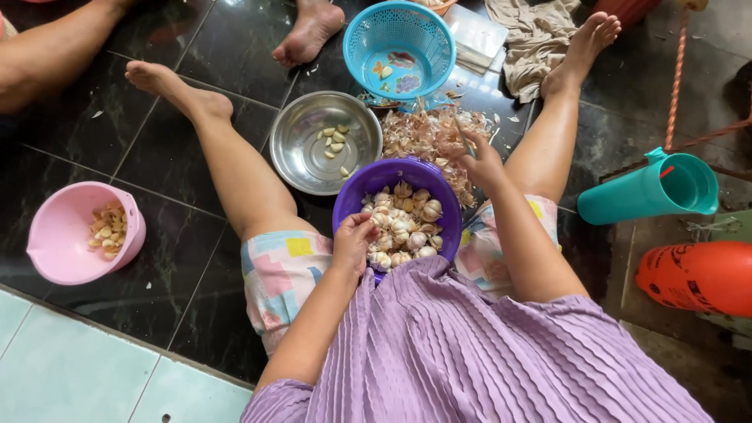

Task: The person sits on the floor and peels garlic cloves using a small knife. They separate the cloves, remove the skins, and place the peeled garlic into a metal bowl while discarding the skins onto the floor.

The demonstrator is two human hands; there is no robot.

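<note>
Purple plastic fills the middle of my view: a purple bowl (399, 176) sits on the dark tiled floor (168, 258) between the person's outstretched legs, heaped with unpeeled garlic cloves (403, 223). I see the left hand (354, 239) resting at the bowl's near left rim, fingers curled down onto the cloves; it looks closed around one, though I cannot tell for sure which clove it has. The right hand (478, 160) is out past the bowl's right edge, fingers pressed together around a thin knife (464, 137) whose blade points away toward the far side. Just beyond that hand lies a pile of papery garlic skins (427, 133) on the floor, touching the purple bowl's far rim.

To the left of the skins, just beside the purple bowl, stands a steel bowl (301, 157) holding a few peeled cloves (335, 141). Further out is a blue perforated basket (399, 43), nearly empty. Well apart on the left sits a pink bowl (59, 235) with a small heap of cloves inside. On the right, a teal jug (650, 188) lies on its side near an orange container (697, 274). A crumpled beige cloth (533, 39) lies at the far side, and another person's foot (309, 31) shows at the top.
</note>
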